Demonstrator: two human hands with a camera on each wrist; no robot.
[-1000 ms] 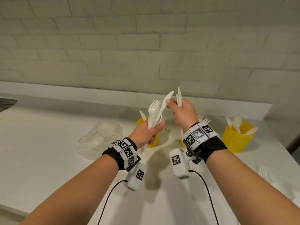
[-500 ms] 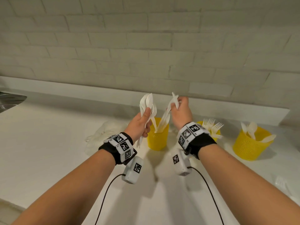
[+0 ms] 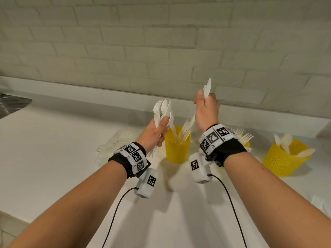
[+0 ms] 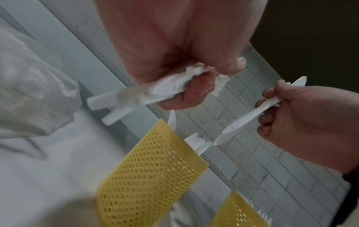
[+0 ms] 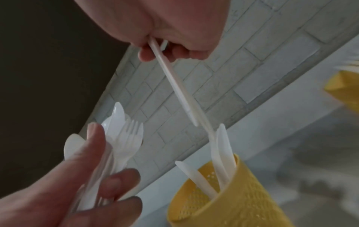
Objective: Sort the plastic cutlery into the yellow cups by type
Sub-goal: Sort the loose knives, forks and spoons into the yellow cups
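Step in hand: dropping knives into the knife cup. Judged mid-task, since a mixed bundle is still to be sorted.

Near: left hand (image 3: 155, 131) closed around a mixed bundle of cutlery (image 3: 163, 111), with a fork, a spoon and at least one knife blade fanned out above the fist. The left wrist view shows the handle ends sticking out below the curled fingers. Bundle sits at about 10 o'clock of the knife cup (image 3: 176, 146), above rim height.

Right hand (image 3: 206, 110) pinches what look like two white knives (image 5: 175, 86) held together, fingers curled on them near the upper end; one blade tip stands up above the hand. The lower ends point down to 7 o'clock, just over the cup's rim, close to the knives already standing inside. I cannot tell whether they touch.

Farther out on the desk (image 3: 53, 158): fork cup (image 3: 246, 142) just behind the right wrist at 3 o'clock of the knife cup, tines up. Spoon cup (image 3: 283, 158) farther to 3 o'clock, holding spoons. Crumpled clear plastic bag (image 3: 114, 144) at 9 o'clock of the knife cup. More cutlery (image 3: 320, 203), blurred, lies at the desk's right edge.

Next move, as I judge it: lower the knives until the ends are inside the rim, then loosen the pinch so they slide in. Then pull one type from the bundle. Risk: ends catching the standing knives and tipping out.
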